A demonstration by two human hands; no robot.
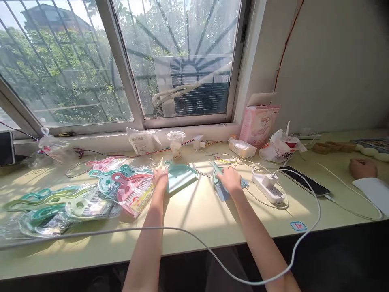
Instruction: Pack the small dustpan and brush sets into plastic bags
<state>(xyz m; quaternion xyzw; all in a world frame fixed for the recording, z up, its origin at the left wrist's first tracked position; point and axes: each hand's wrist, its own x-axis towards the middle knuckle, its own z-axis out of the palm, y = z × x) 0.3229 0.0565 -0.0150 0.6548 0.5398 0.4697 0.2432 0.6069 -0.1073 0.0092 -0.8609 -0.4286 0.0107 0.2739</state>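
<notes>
My left hand point(160, 176) is closed on the left side of a small turquoise dustpan point(182, 176), which rests on the table. My right hand point(230, 178) has its fingers round a small hand brush point(221, 191) with a green handle and blue bristles. The brush lies on the table to the right of the dustpan, apart from it. Most of the brush's middle is hidden under my right hand. Close by my left hand lies a pink dustpan and brush set point(133, 196) in clear plastic wrap.
More wrapped sets point(82, 202) in green and turquoise are heaped at the left. A cup point(176, 146) stands by the window. On the right are a power strip point(270, 190), a phone point(304, 181), a pink box point(259, 125) and another person's hand point(363, 168). A cable point(182, 230) crosses the foreground.
</notes>
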